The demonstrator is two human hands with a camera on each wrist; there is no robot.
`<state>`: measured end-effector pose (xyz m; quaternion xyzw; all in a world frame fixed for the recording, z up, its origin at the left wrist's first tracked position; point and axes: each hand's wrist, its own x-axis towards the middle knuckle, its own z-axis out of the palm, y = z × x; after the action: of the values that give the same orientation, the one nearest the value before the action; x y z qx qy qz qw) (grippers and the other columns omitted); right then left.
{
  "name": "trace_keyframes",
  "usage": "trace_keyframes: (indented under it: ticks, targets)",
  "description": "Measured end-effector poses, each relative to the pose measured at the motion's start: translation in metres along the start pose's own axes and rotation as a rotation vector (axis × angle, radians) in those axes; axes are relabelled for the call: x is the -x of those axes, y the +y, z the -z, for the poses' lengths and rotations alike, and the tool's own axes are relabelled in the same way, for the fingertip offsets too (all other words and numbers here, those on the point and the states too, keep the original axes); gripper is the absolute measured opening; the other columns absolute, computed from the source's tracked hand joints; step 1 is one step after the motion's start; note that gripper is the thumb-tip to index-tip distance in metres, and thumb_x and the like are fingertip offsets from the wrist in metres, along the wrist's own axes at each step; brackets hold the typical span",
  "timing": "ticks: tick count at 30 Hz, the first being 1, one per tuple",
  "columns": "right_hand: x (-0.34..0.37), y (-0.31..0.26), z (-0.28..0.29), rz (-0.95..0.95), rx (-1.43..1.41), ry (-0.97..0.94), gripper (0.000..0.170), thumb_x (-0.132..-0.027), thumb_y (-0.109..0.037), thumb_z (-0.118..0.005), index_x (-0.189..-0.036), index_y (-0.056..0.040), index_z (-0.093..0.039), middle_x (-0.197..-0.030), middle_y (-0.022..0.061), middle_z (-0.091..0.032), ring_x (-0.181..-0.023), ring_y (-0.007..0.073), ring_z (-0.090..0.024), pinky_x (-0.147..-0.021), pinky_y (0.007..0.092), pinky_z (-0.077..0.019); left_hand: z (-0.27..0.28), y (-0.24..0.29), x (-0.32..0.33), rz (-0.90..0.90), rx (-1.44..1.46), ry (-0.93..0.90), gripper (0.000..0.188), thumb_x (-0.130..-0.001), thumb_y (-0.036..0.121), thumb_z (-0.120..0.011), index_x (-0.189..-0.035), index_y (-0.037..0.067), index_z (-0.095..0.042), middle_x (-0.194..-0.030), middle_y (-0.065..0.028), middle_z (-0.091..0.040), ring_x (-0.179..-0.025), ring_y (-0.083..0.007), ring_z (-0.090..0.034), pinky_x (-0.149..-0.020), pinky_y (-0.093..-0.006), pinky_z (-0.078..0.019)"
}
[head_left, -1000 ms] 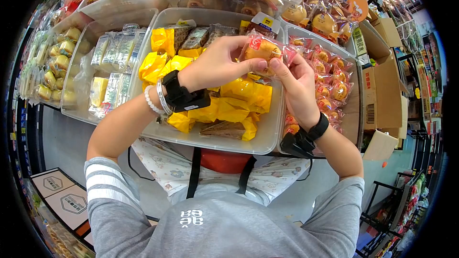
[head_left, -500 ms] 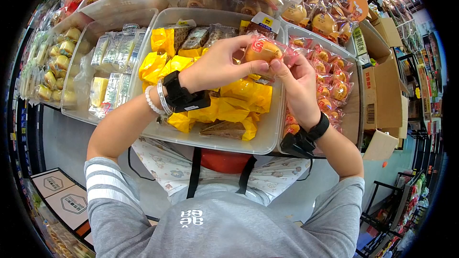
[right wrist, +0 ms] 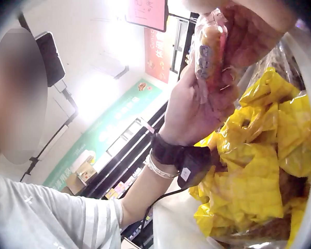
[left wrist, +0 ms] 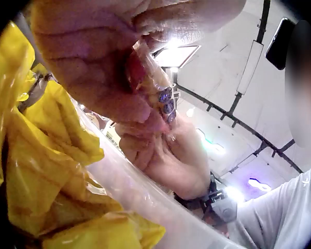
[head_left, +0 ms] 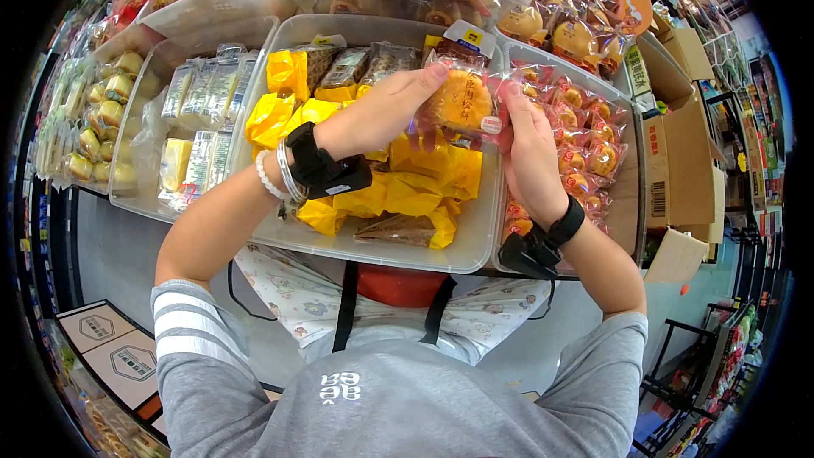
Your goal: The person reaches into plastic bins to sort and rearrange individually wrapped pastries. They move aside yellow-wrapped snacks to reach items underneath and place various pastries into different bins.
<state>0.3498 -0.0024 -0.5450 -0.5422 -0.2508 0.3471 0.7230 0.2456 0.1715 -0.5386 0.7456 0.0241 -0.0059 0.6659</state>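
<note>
A round golden pastry in a clear pink-edged wrapper is held between both hands, its printed face toward the head camera. My left hand pinches the wrapper's left side, thumb on top and fingers underneath. On the opposite side, my right hand grips the wrapper the same way, thumb upward. The wrist views catch the packet edge-on between the hands, with dark round prints on its back. Below the hands lie yellow-wrapped packs in a clear plastic bin.
Right of that bin, another holds many small red-wrapped pastries. White-wrapped packs fill a bin on the left. Bagged buns stand in the back row. An open cardboard box is at the far right.
The pastry has turned from a tilted, side-on pose so its broad printed face shows. Both thumbs have moved apart to the wrapper's edges. The arms stay nearly in place.
</note>
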Motion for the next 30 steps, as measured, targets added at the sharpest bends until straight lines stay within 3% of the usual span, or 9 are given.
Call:
trace_keyframes:
  ticks: [2, 4, 16, 18, 28, 30]
  targets:
    - [0.0001, -0.0001, 0.0002, -0.002, -0.060, -0.038, 0.031, -0.099, -0.029, -0.046, -0.111, -0.0023, -0.058, -0.103, 0.0034, -0.064, -0.089, 0.0080, -0.060, -0.079, 0.0227, -0.0473, -0.0027, 0.0009, 0.0005, -0.002, 0.048, 0.022, 0.062, -0.099, 0.054, -0.024, -0.102, 0.002, -0.058, -0.077, -0.0054, -0.064, -0.059, -0.0121, -0.060, -0.052, -0.0217, -0.0463]
    - [-0.0020, 0.0028, -0.0016, 0.022, -0.040, 0.016, 0.039, -0.100, -0.034, -0.043, -0.111, -0.0003, -0.058, -0.101, 0.0046, -0.064, -0.086, 0.0093, -0.061, -0.074, 0.0236, -0.0507, -0.0027, 0.0004, 0.0005, -0.005, 0.097, 0.043, 0.063, -0.099, 0.054, -0.024, -0.099, 0.002, -0.059, -0.077, -0.0058, -0.065, -0.059, -0.0120, -0.060, -0.051, -0.0217, -0.0462]
    - [-0.0015, 0.0054, 0.0015, 0.055, -0.036, 0.009, 0.037, -0.100, -0.031, -0.043, -0.108, 0.0011, -0.058, -0.100, 0.0057, -0.064, -0.087, 0.0102, -0.062, -0.076, 0.0244, -0.0507, -0.0024, -0.0068, -0.0012, -0.078, 0.093, 0.052, 0.060, -0.100, 0.048, -0.023, -0.098, 0.001, -0.059, -0.079, -0.0072, -0.066, -0.060, -0.0131, -0.060, -0.055, -0.0234, -0.0463]
    - [-0.0023, 0.0053, 0.0021, 0.043, -0.049, 0.016, 0.036, -0.100, -0.031, -0.043, -0.108, 0.0010, -0.058, -0.100, 0.0060, -0.064, -0.086, 0.0105, -0.062, -0.075, 0.0246, -0.0510, 0.0005, -0.0052, 0.0001, -0.057, 0.071, -0.018, 0.060, -0.100, 0.050, -0.024, -0.102, 0.001, -0.058, -0.078, -0.0077, -0.066, -0.061, -0.0123, -0.061, -0.056, -0.0227, -0.0473]
    - [-0.0007, 0.0025, 0.0015, 0.028, -0.029, 0.034, 0.035, -0.100, -0.031, -0.042, -0.105, -0.0006, -0.058, -0.096, 0.0066, -0.064, -0.082, 0.0126, -0.064, -0.070, 0.0258, -0.0529, -0.0037, 0.0012, 0.0032, -0.047, 0.066, 0.009, 0.058, -0.100, 0.050, -0.024, -0.102, 0.002, -0.058, -0.078, -0.0076, -0.065, -0.063, -0.0119, -0.061, -0.055, -0.0223, -0.0469]
    - [-0.0019, 0.0042, 0.0064, 0.019, -0.064, -0.008, 0.035, -0.100, -0.031, -0.042, -0.106, -0.0006, -0.058, -0.096, 0.0067, -0.064, -0.082, 0.0125, -0.063, -0.070, 0.0257, -0.0527, -0.0023, 0.0008, 0.0021, -0.040, 0.055, -0.053, 0.056, -0.098, 0.052, -0.029, -0.107, 0.003, -0.055, -0.086, -0.0057, -0.065, -0.069, -0.0108, -0.061, -0.056, -0.0225, -0.0479]
